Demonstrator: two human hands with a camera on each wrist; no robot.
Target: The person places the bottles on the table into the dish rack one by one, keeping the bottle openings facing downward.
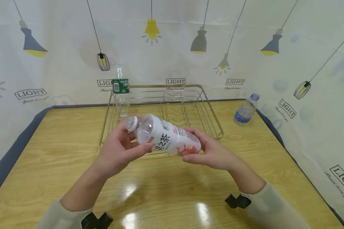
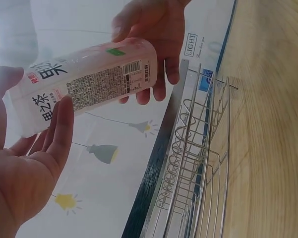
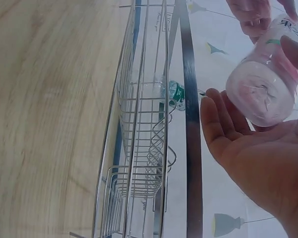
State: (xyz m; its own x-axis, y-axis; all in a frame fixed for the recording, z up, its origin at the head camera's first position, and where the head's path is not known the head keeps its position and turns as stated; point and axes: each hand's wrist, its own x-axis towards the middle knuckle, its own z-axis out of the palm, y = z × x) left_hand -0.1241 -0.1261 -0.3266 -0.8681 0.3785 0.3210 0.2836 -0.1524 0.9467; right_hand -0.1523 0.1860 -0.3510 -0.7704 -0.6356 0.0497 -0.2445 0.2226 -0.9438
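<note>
A clear plastic drink bottle (image 1: 172,135) with a white and pink label lies tilted in the air between both hands, its white-ringed neck to the left. My left hand (image 1: 117,149) holds it by the shoulder, thumb on the label and fingers behind. At the base, my right hand (image 1: 213,152) holds it between thumb and fingers. The right wrist view shows the round clear bottom of the bottle (image 3: 260,94) above the right palm. Beyond the hands sits a metal wire dish rack (image 1: 215,116), partly hidden by the bottle.
A clear bottle with a green label (image 1: 120,86) stands at the rack's back left corner. Another bottle with a blue label (image 1: 243,116) is on the wooden table (image 1: 60,136) at the back right. A lamp-print sheet (image 1: 175,41) hangs behind the table.
</note>
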